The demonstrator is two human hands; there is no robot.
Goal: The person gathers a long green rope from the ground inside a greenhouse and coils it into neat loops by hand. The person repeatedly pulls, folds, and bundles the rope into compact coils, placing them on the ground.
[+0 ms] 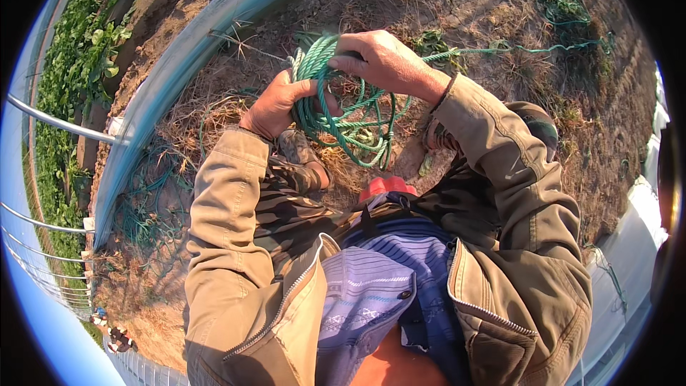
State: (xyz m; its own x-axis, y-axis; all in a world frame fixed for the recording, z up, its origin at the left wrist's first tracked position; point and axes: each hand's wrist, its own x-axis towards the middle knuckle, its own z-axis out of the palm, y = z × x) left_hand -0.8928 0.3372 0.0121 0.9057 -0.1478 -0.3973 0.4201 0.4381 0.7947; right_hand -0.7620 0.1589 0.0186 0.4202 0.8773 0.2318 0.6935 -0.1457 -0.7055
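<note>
A coil of green twisted rope (313, 110) hangs in front of me, over the dry ground. My left hand (284, 102) grips it from the left side, with the thumb across the strands. At the coil's upper right, my right hand (378, 59) is closed, thumb against fingers, on the rope. Loose loops (375, 128) dangle below my right hand. One strand (482, 51) runs off to the right over the soil from behind my right wrist. A thinner, paler cord (262, 52) reaches from the coil's upper left towards the plastic sheeting.
Bluish plastic sheeting (161, 69) curves along the left, beside metal hoops (59, 120) and leafy green plants (69, 86). Tangled green twine (142, 220) lies at lower left, more (563, 8) at upper right. A red object (387, 186) is between my legs. People (117, 339) are far off, lower left.
</note>
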